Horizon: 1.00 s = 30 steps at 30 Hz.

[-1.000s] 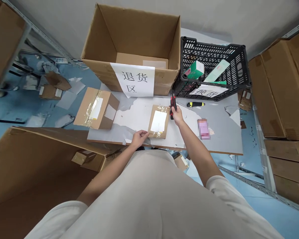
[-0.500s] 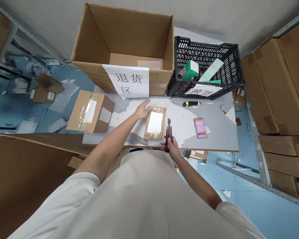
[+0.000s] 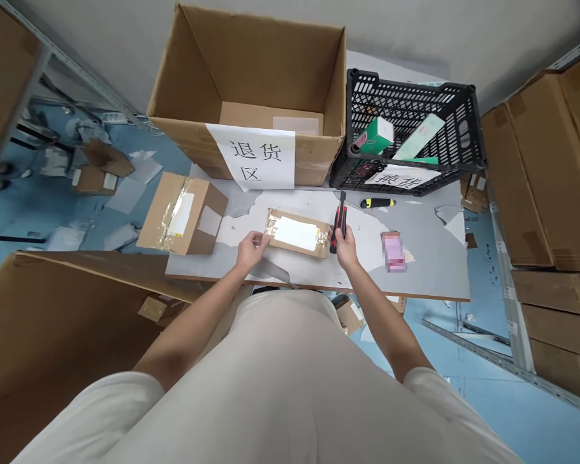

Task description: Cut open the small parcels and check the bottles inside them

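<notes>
A small taped cardboard box (image 3: pixel 296 233) with a white label lies lengthwise across the white-grey table (image 3: pixel 430 264). My left hand (image 3: pixel 252 250) grips the box's left end between thumb and fingers. In my right hand (image 3: pixel 345 246) is a red and black box cutter (image 3: pixel 339 222), its tip pointing away from me. The fingers of that hand are beside the box's right end; whether they touch it is hard to tell.
Behind stand a large open carton (image 3: pixel 193 138) and a black crate (image 3: pixel 410 116) holding green boxes. A taped box (image 3: pixel 183 216) sits at left. A yellow-black cutter (image 3: pixel 377 202) and a pink item (image 3: pixel 394 251) lie at right.
The small box has turned from upright to crosswise. My left hand has moved down and left to its left end, and my right hand has moved up with the cutter.
</notes>
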Each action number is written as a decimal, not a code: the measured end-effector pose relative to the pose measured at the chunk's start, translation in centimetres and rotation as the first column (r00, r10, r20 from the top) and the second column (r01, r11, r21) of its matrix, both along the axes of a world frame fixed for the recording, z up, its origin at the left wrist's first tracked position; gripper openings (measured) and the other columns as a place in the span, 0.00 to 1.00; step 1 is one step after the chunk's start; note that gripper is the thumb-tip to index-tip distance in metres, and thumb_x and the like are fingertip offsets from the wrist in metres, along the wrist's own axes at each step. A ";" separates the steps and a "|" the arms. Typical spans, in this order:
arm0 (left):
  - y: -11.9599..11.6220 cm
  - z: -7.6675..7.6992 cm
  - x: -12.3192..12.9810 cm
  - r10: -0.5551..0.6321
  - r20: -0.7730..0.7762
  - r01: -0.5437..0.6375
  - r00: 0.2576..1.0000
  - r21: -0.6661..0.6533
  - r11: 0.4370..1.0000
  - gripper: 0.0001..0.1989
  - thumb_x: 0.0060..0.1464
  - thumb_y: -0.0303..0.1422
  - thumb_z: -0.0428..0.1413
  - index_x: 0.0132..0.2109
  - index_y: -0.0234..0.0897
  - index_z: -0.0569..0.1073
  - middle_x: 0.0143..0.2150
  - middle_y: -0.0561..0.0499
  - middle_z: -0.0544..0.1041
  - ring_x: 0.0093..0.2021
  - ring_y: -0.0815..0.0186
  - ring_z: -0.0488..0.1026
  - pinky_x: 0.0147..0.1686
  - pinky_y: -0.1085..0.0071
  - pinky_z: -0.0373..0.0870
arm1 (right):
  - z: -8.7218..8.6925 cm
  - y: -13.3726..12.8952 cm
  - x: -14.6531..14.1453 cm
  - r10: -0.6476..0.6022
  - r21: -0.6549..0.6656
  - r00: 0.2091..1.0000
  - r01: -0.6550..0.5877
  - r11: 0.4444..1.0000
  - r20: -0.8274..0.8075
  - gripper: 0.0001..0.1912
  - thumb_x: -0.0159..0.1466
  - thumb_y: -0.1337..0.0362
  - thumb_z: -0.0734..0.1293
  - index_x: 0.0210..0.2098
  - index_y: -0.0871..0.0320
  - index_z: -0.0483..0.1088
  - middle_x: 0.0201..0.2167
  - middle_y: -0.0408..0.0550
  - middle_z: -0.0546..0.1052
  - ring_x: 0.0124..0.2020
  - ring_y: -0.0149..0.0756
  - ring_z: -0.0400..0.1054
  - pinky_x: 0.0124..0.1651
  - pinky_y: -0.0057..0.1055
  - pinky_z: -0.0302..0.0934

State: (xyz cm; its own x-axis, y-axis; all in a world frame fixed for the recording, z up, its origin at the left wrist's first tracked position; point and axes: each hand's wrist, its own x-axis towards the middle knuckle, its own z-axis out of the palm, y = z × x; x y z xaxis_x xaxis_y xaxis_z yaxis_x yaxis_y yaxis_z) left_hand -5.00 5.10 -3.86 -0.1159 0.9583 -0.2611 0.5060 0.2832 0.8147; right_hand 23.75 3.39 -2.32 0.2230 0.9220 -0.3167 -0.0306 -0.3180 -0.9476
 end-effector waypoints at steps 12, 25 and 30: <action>0.7 3.0 1.8 -0.340 -0.436 0.443 0.833 0.160 0.882 0.47 0.43 0.44 0.60 0.66 0.32 0.52 0.69 0.32 0.50 0.69 0.44 0.46 0.64 0.47 0.49 | 3.3 -2.5 4.6 0.246 -0.171 0.921 -0.201 0.964 0.302 0.29 0.62 0.49 0.61 0.60 0.55 0.60 0.33 0.44 0.74 0.18 0.25 0.63 0.23 0.28 0.63; 3.1 3.1 4.2 -0.563 -0.615 0.702 0.553 -0.021 0.712 0.60 0.33 0.56 0.63 0.68 0.33 0.50 0.67 0.33 0.55 0.67 0.38 0.48 0.63 0.39 0.31 | 3.6 -5.1 5.8 0.403 -0.267 0.889 -0.342 0.901 0.217 0.34 0.63 0.54 0.60 0.67 0.50 0.51 0.30 0.41 0.72 0.15 0.22 0.59 0.17 0.24 0.61; 3.2 3.0 4.2 -0.549 -0.591 0.690 0.591 0.018 0.724 0.59 0.32 0.54 0.65 0.68 0.34 0.52 0.66 0.32 0.57 0.65 0.37 0.50 0.64 0.40 0.31 | 4.2 -4.9 5.8 0.433 -0.304 0.861 -0.351 0.886 0.269 0.33 0.62 0.55 0.61 0.66 0.48 0.54 0.29 0.41 0.74 0.15 0.23 0.59 0.17 0.25 0.63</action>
